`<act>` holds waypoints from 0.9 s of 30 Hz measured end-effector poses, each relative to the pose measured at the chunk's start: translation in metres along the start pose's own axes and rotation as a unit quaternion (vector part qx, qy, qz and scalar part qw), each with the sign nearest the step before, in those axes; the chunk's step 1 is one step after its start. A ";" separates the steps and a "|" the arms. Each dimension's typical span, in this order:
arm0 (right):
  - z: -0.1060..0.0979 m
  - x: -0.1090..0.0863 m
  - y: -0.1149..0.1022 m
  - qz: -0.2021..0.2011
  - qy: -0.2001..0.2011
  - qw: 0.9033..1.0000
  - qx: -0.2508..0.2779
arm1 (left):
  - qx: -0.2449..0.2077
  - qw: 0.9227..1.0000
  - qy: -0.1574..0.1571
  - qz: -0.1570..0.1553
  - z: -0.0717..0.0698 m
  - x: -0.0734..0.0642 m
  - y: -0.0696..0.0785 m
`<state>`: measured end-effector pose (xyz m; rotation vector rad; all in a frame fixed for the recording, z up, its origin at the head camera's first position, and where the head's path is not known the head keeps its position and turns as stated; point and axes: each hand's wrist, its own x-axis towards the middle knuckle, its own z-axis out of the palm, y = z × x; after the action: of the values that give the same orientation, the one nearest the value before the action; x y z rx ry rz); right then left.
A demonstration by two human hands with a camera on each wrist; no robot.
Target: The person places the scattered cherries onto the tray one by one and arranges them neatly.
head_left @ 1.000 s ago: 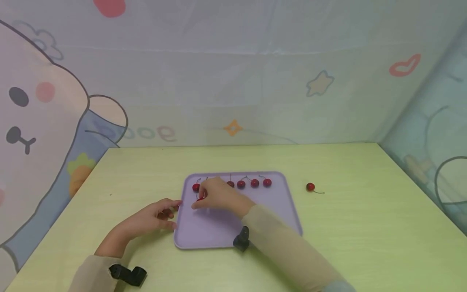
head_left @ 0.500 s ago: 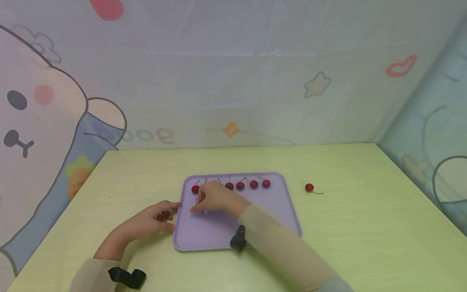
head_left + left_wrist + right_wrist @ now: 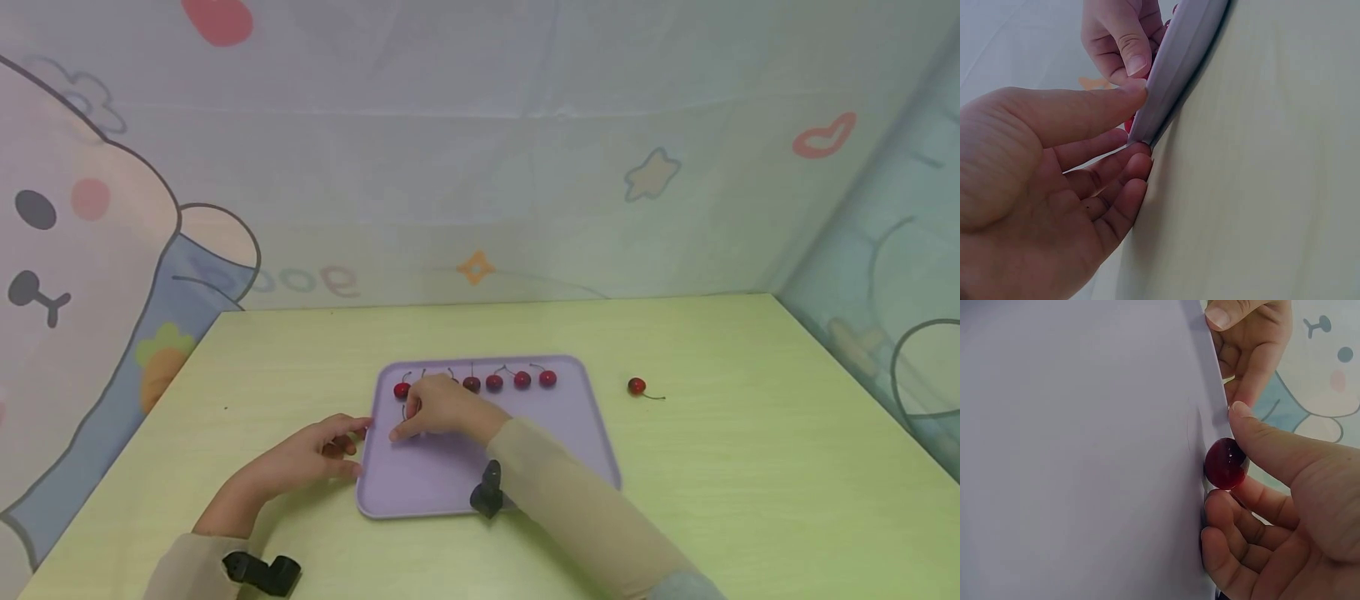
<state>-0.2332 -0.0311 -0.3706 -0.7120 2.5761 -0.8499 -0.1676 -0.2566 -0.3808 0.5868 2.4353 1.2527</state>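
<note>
A lilac tray [image 3: 547, 425] lies on the table with several red cherries [image 3: 493, 382] in a row along its far side, stems mostly pointing away. Over the tray's left part, my right hand [image 3: 450, 407] pinches another cherry [image 3: 1225, 465] between thumb and fingers; in the right wrist view it is close to the tray surface. That hand hides part of the row in the head view. My left hand [image 3: 300, 457] touches the tray's left rim with thumb tip and fingertips, the thumb set apart from the nearly straight fingers.
A single cherry [image 3: 637, 386] with its stem lies on the pale yellow-green table [image 3: 750, 467], right of the tray. Behind the table hangs a printed cloth [image 3: 525, 183] with a cartoon bear. Black wrist cameras [image 3: 262, 573] sit on both sleeves.
The head view has shifted slightly. My right hand has moved a little nearer and left, and its fingers now cover the pinched cherry in the head view. The left hand stays at the rim.
</note>
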 end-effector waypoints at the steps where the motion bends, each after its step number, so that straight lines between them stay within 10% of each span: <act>1: 0.000 0.000 0.000 0.001 0.000 1.000 -0.002 | 0.000 1.000 0.001 0.000 0.000 0.000 0.000; 27: -0.019 -0.013 0.005 -0.011 0.034 0.999 0.010 | 0.025 1.000 0.008 -0.004 -0.001 0.001 0.002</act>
<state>-0.2329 -0.0122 -0.3572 -0.7184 2.6212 -0.9204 -0.1684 -0.2556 -0.3792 0.5814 2.4869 1.2000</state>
